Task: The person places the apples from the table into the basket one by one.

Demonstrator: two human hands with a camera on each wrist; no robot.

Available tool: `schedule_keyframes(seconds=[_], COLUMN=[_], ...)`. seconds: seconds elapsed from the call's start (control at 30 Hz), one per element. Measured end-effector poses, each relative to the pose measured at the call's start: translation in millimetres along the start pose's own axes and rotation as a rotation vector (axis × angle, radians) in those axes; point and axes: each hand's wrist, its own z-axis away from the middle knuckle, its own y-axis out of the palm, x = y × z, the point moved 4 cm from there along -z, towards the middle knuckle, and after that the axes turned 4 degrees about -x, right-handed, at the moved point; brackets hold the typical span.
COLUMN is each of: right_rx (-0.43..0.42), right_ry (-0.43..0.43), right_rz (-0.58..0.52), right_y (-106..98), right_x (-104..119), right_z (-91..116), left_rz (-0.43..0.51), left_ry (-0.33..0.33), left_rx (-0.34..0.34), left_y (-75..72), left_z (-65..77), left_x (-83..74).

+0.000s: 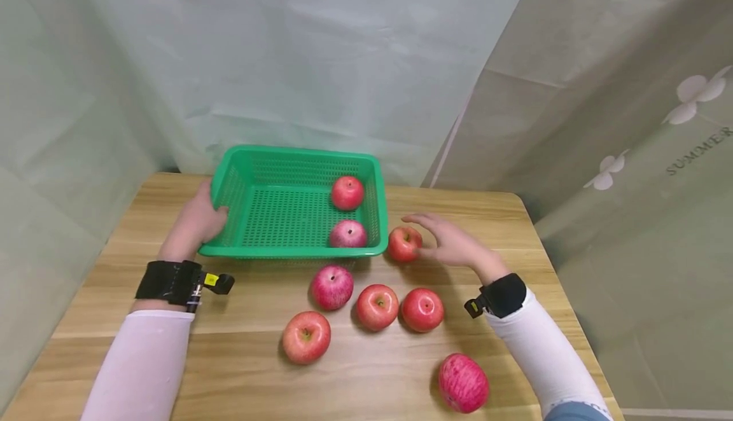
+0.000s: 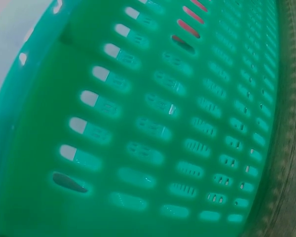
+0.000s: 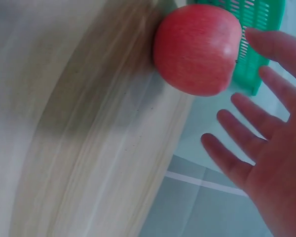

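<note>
My left hand point(image 1: 200, 219) grips the left end of a green plastic basket point(image 1: 286, 253), thumb over the rim. The basket's slotted wall point(image 2: 44, 118) fills the left wrist view, where no fingers show. Inside the basket, at its right end, are a red apple point(image 1: 347, 193) and a pinkish striped apple point(image 1: 348, 235). Just outside that end, another red apple point(image 1: 404, 245) stands on the table. My right hand point(image 1: 452, 241) is beside this apple, fingers spread around its far and right sides. In the right wrist view the fingers are apart from the apple point(image 3: 197, 49).
In front of the basket on the wooden table point(image 1: 240, 357) lie several more apples: a dark pink one point(image 1: 332, 287), two red ones point(image 1: 377, 307) point(image 1: 422, 310), a yellowish-red one point(image 1: 307, 338) and a striped one point(image 1: 463, 383). Pale curtains point(image 1: 321, 58) hang behind the table.
</note>
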Motion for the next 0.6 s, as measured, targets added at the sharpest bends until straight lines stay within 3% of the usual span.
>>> schedule_keyframes(seconds=[0.3, 0.6], right_rx=[0.08, 0.1], right_ry=[0.059, 0.039], right_rz=[-0.079, -0.118], right_y=[12, 18], right_x=[-6, -4], right_z=[3, 0], left_rz=[0.008, -0.021], left_ry=[-0.013, 0.007], left_rx=[0.004, -0.005], left_y=[1.8, 1.0], left_z=[0.1, -1.8], left_x=[3.6, 0.5])
